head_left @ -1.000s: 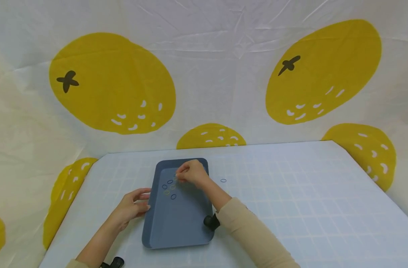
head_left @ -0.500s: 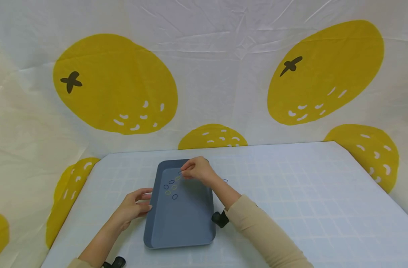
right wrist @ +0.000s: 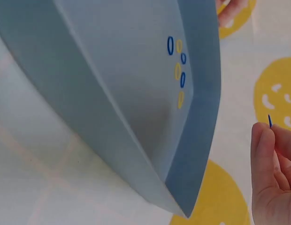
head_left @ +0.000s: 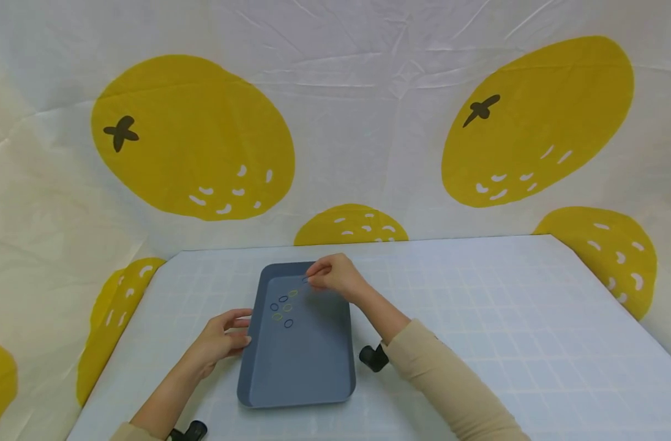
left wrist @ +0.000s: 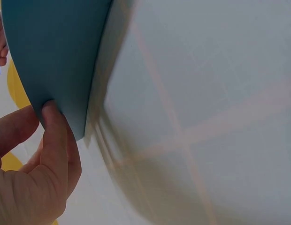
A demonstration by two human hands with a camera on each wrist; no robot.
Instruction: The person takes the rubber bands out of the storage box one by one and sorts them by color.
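A white cloth [head_left: 368, 141] hangs behind and around the table, a little wrinkled, printed with big yellow oranges [head_left: 194, 138] that have dark stems and small white marks. The table [head_left: 479, 318] is covered with a pale blue-white sheet with a faint grid of squares. The light is soft and even, and the shadows are weak.

Lighting's bright, even and soft, shadows are faint. The head view is sharp but bends at the edges. The left wrist view is smeared with motion blur across the table [left wrist: 206, 117]; the right wrist one is clearer.
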